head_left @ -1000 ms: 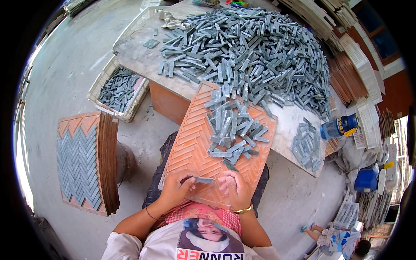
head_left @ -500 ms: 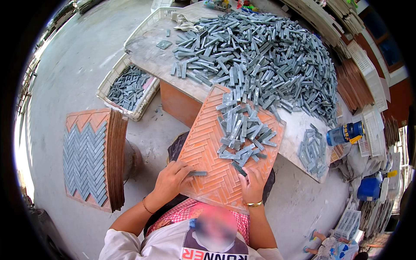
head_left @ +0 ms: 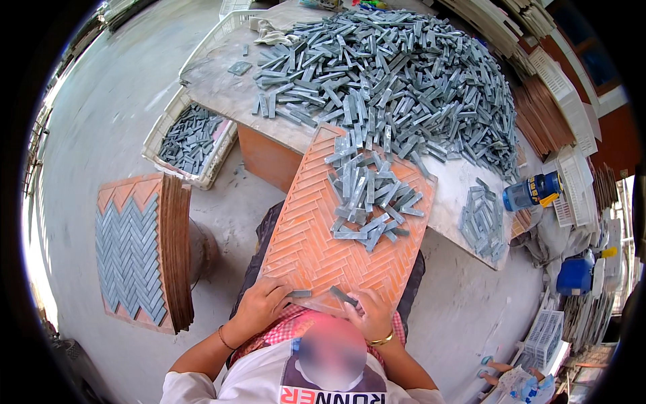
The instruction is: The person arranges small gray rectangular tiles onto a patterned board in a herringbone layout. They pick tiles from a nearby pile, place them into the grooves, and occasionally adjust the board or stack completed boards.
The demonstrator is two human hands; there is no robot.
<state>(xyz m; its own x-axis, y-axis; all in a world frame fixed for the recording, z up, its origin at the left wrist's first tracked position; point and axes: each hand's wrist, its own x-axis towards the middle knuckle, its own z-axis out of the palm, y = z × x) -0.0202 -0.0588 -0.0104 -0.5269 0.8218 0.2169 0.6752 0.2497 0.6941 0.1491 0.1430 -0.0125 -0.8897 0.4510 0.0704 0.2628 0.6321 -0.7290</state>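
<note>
An orange board [head_left: 296, 236] with herringbone grooves slants from the table's edge down to my lap. At its lower left corner, my left hand [head_left: 264, 304] pinches one end of a narrow grey-green stone strip [head_left: 301, 293]. My right hand [head_left: 371, 316] is close by at the board's lower edge, with its fingers closed on a second strip [head_left: 342, 294] that tilts toward the left. The two strips are apart. Higher on the board lies a loose heap of the same strips [head_left: 370, 192]; the grooves near my hands hold no strips.
A big pile of strips [head_left: 404, 81] covers much of the table [head_left: 215, 84]. On the left stand a white crate [head_left: 153, 138] of smaller pieces and a stack of boards [head_left: 176, 249], its top one filled with strips. A blue bottle [head_left: 531, 192] lies at the table's right edge.
My right hand has moved down and left from the heap, bringing a strip toward the board's lower edge. My left hand, still with its strip, has shifted slightly lower.
</note>
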